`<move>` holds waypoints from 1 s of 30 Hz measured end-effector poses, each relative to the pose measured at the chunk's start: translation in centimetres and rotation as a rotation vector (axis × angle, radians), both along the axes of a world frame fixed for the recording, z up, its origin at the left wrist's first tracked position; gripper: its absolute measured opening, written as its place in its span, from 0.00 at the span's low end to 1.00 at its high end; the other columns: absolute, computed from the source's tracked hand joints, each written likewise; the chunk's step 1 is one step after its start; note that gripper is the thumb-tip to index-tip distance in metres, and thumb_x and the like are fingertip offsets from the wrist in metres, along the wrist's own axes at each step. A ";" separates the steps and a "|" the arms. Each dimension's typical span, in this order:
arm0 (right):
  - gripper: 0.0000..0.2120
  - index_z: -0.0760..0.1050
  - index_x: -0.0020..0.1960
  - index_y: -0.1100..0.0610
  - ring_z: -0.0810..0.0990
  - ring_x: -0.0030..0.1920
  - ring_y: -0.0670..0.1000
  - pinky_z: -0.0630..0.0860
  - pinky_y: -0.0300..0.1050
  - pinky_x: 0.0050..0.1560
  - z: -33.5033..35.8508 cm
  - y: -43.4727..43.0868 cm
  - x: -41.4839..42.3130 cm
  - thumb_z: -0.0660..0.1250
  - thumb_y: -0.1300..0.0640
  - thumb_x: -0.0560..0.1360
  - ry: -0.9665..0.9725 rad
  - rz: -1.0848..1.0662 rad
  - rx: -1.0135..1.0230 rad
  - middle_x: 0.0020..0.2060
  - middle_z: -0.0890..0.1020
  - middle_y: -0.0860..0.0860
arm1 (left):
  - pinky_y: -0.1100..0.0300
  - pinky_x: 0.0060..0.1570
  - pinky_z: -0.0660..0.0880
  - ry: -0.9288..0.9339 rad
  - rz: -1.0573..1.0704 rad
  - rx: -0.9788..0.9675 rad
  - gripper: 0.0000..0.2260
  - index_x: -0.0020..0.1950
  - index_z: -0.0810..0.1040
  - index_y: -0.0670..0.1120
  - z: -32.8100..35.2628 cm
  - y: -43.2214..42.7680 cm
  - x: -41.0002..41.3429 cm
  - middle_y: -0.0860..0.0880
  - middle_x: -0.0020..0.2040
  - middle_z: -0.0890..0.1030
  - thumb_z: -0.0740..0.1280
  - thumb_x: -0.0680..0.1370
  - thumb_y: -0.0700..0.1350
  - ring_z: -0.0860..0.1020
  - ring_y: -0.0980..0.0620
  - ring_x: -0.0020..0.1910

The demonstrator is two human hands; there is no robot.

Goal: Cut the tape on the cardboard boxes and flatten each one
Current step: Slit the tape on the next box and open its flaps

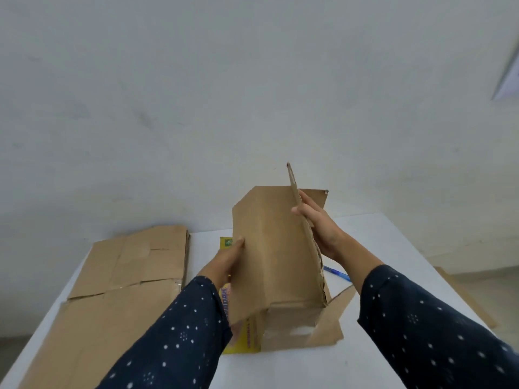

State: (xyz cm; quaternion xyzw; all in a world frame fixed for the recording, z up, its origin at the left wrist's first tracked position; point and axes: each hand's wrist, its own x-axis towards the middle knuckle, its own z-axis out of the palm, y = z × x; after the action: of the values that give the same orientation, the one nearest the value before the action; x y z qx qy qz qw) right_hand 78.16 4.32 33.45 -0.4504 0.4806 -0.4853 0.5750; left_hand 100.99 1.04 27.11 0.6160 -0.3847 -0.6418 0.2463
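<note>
A brown cardboard box (269,248) is held up over the white table (393,242), its flaps loose at both ends. My left hand (224,262) grips its left wall, thumb on the outer face. My right hand (320,228) holds the raised right flap, which stands on edge. A yellow printed box (244,338) lies flat under the brown one, mostly hidden. A blue pen-like tool (337,272) lies on the table to the right, partly behind my right forearm.
Flattened brown cardboard (123,279) covers the table's left side and overhangs its left edge. More cardboard (466,299) lies on the floor at the right. A white wall stands close behind the table.
</note>
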 end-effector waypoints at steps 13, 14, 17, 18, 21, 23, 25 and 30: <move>0.34 0.43 0.81 0.44 0.56 0.78 0.55 0.57 0.56 0.75 1.4 -0.4 0.5 0.49 0.33 0.80 0.444 -0.016 0.089 0.80 0.55 0.48 | 0.56 0.50 0.82 0.294 -0.067 -0.187 0.14 0.64 0.81 0.45 6.6 0.5 -2.8 0.45 0.61 0.80 0.59 0.85 0.47 0.80 0.46 0.50; 0.39 0.41 0.81 0.45 0.55 0.78 0.56 0.56 0.56 0.75 1.7 -0.2 0.7 0.50 0.29 0.78 0.474 0.005 0.091 0.80 0.54 0.50 | 0.57 0.52 0.81 0.268 -0.093 -0.209 0.13 0.64 0.81 0.45 6.5 0.8 -3.5 0.45 0.63 0.79 0.59 0.85 0.43 0.79 0.46 0.51; 0.52 0.34 0.79 0.46 0.60 0.76 0.59 0.61 0.56 0.74 1.7 0.2 0.7 0.66 0.31 0.72 0.531 0.063 0.112 0.79 0.57 0.55 | 0.56 0.61 0.76 0.141 -0.170 -0.277 0.18 0.64 0.80 0.50 5.7 1.7 -5.0 0.47 0.64 0.78 0.57 0.83 0.34 0.77 0.50 0.55; 0.54 0.32 0.79 0.46 0.65 0.74 0.60 0.67 0.56 0.71 1.6 0.2 0.5 0.70 0.39 0.73 0.590 0.084 0.117 0.78 0.59 0.56 | 0.54 0.64 0.73 0.099 -0.187 -0.298 0.20 0.65 0.79 0.52 5.7 2.1 -5.3 0.48 0.64 0.78 0.57 0.83 0.33 0.76 0.51 0.57; 0.49 0.30 0.78 0.44 0.80 0.55 0.58 0.79 0.51 0.47 1.4 0.5 -0.1 0.66 0.55 0.75 0.695 0.106 0.113 0.68 0.72 0.57 | 0.51 0.71 0.67 -0.061 -0.318 -0.282 0.20 0.77 0.64 0.57 5.4 3.3 -5.7 0.52 0.71 0.71 0.57 0.86 0.45 0.70 0.45 0.71; 0.46 0.31 0.78 0.44 0.80 0.49 0.56 0.79 0.51 0.45 1.4 0.7 -0.6 0.63 0.57 0.77 0.707 0.105 0.121 0.57 0.78 0.56 | 0.51 0.66 0.66 -0.259 -0.466 -0.163 0.27 0.81 0.50 0.60 5.3 4.0 -5.8 0.51 0.78 0.62 0.51 0.84 0.63 0.65 0.40 0.75; 0.46 0.33 0.79 0.43 0.81 0.49 0.56 0.81 0.52 0.48 1.5 0.7 -1.3 0.63 0.58 0.76 0.708 0.102 0.127 0.54 0.79 0.54 | 0.41 0.68 0.65 -0.347 -0.471 0.062 0.40 0.81 0.47 0.62 4.7 4.3 -5.5 0.48 0.80 0.58 0.50 0.73 0.78 0.65 0.34 0.75; 0.45 0.35 0.79 0.42 0.80 0.51 0.57 0.82 0.53 0.48 1.8 0.6 -2.3 0.61 0.62 0.76 0.778 0.171 0.107 0.57 0.79 0.56 | 0.27 0.72 0.50 -0.037 -0.604 0.545 0.52 0.81 0.53 0.58 1.9 5.6 -5.0 0.38 0.82 0.51 0.53 0.63 0.84 0.49 0.27 0.78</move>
State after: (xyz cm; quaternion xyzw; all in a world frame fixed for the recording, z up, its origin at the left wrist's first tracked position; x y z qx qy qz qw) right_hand 75.86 4.90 35.23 -0.6081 0.6479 -0.2033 0.4112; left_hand 95.96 6.67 28.98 0.5294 -0.3687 -0.7525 -0.1324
